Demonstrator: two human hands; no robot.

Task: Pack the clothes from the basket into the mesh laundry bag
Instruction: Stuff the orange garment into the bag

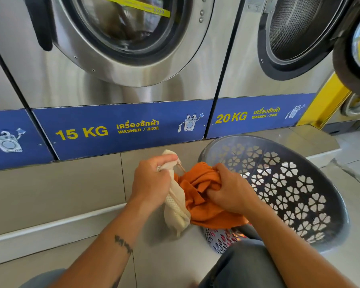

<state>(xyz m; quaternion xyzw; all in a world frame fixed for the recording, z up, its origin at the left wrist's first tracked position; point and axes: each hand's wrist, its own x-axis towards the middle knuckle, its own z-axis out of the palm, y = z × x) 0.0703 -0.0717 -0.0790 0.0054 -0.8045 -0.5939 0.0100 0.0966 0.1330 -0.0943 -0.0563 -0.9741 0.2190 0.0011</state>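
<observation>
Denim-clad knee (243,265) beside grey perforated plastic basket (312,196); right hand (233,190) clutches crumpled orange garment (200,192), left hand (152,181) pinches cream mesh laundry bag (176,206); widen its mouth first.

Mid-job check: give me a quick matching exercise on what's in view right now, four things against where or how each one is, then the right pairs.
1. mesh laundry bag
2. orange garment
3. laundry basket
4. 20 KG washer door

A. swung open
B. gripped by the right hand
C. tipped on its side on the floor
D. held at its mouth by the left hand

Pairs: 1-D, 2-B, 3-C, 4-A
</observation>
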